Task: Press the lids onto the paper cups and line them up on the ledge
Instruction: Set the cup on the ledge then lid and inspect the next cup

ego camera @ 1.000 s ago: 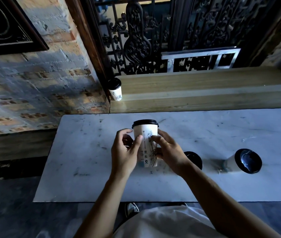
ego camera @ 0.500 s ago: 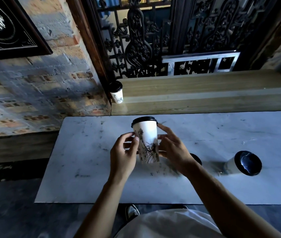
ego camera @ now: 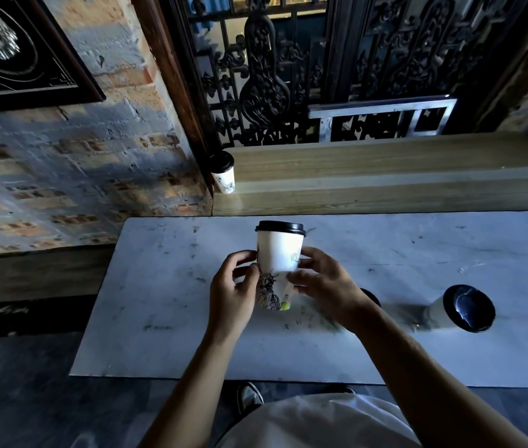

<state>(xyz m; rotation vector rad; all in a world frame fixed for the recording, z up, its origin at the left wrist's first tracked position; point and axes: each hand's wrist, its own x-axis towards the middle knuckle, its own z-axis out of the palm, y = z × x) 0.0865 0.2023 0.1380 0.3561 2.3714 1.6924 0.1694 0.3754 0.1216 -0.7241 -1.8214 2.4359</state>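
Cup [ego camera: 279,253] turned between the fingers, drawing that faced front half a second ago now swung low toward the left fingers [ego camera: 249,276], blank white side up front, right hand [ego camera: 324,286] fingers shifted from behind the cup across its front

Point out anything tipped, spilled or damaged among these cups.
Nothing stands out. The held cup is lidded and upright between the left hand and right hand. The ledge cup stands upright. The right-hand cup shows no spill.
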